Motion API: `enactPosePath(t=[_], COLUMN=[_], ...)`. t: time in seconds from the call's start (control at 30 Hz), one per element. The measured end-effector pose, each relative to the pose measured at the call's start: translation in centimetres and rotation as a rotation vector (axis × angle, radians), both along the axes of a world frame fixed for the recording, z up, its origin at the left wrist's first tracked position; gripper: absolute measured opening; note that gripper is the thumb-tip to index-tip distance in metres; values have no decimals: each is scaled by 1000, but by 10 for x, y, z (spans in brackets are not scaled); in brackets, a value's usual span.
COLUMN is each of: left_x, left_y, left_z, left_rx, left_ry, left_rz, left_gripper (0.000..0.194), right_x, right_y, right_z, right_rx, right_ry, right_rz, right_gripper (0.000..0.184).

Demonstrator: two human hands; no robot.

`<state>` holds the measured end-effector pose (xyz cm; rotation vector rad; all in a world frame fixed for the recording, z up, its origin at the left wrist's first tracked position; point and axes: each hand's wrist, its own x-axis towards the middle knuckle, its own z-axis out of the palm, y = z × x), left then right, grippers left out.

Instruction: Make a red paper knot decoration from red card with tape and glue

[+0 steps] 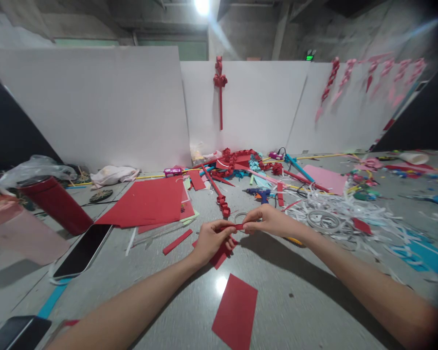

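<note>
Between my two hands is a narrow folded red paper strip (237, 227), pinched at both ends. My left hand (213, 240) grips its left end, and my right hand (264, 219) has the right end between thumb and fingertips. Under my left hand lie small red paper pieces (221, 259). A loose red strip (177, 241) rests to the left of them. Nearer to me is a larger red paper piece (235, 311). Just beyond my hands sits a curled red paper chain (224, 206), close to a roll of tape (241, 218) partly behind my right hand.
Red sheets (149, 199) are stacked at left, beside a phone (83, 250), a red tumbler (54, 201) and a pink cup (25, 231). Past my right hand lie a blue glue gun (260, 193) and white paper scraps (321, 214). White panels (248, 107) stand behind, hung with paper chains.
</note>
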<state>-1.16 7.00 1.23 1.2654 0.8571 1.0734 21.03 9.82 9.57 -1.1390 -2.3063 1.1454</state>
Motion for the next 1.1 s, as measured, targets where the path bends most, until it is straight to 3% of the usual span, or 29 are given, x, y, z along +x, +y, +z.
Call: enactPosePath(t=[0.47, 0.77, 0.97, 1.1], left_x=[-1, -1, 1, -1], left_y=[0, -3, -5, -5], left_z=[-1, -10, -11, -13], left_rx=[20, 165, 233, 362], left_ry=[-4, 121, 198, 335], left_rz=[11, 113, 101, 129], left_gripper=[40, 33, 27, 25], right_x=[1, -12, -18, -17], right_y=[1, -10, -11, -10], right_z=[-4, -10, -22, -26], right_rx=[71, 394, 552, 600], right_ry=[-1, -164, -305, -371], right_rz=[9, 85, 76, 57], right_gripper=[36, 26, 27, 24])
